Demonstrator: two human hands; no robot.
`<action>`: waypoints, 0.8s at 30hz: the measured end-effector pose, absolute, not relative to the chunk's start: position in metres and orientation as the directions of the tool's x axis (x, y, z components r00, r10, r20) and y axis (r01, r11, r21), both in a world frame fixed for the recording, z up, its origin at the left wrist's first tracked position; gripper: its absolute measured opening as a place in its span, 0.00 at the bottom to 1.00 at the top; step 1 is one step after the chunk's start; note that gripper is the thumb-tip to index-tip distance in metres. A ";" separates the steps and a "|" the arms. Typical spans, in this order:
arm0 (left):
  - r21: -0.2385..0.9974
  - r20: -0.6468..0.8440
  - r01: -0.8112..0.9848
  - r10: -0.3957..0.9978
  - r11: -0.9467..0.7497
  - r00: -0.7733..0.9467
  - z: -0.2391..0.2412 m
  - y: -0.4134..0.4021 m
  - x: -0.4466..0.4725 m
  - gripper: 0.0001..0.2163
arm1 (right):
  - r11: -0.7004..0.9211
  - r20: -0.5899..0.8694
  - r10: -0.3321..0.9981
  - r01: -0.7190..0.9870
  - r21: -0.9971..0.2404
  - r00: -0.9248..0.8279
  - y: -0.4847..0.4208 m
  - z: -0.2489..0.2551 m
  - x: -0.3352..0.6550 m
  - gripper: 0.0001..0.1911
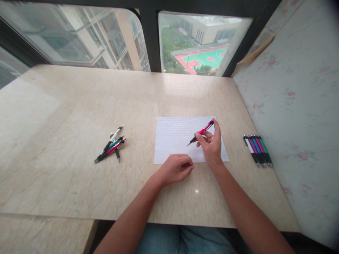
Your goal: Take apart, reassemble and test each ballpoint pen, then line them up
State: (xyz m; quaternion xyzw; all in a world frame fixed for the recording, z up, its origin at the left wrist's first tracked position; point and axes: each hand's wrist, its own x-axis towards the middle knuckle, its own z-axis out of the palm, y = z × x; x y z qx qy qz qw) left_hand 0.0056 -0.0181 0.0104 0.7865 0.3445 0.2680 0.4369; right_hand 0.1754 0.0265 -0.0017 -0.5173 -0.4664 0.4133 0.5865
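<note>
My right hand [212,146] grips a pink and black click pen [202,131] between thumb and fingers, with the index finger bent over its push-button end. The pen slants, its tip down to the left over a white sheet of paper [172,144]. Rows of handwriting cover the sheet's upper part. Curled loosely, my left hand [178,168] rests on the sheet's lower edge and the tabletop; I see nothing held in it.
A loose, crossed pile of pens [112,145] lies on the left of the marble-patterned counter [66,183]. At the right, several pens [257,150] lie side by side near the papered wall [299,116]. Windows [203,46] border the far edge.
</note>
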 end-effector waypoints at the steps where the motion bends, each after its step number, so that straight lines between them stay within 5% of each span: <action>1: 0.873 0.119 0.308 0.777 -0.379 0.619 0.010 -0.018 0.006 0.04 | 0.124 0.121 0.968 0.004 -0.992 0.222 0.026 -0.002 0.175 0.45; 24: 0.938 0.144 0.137 0.717 -0.318 0.682 0.013 -0.022 0.015 0.08 | 0.108 0.112 0.977 0.032 -0.994 0.179 0.023 -0.002 0.174 0.41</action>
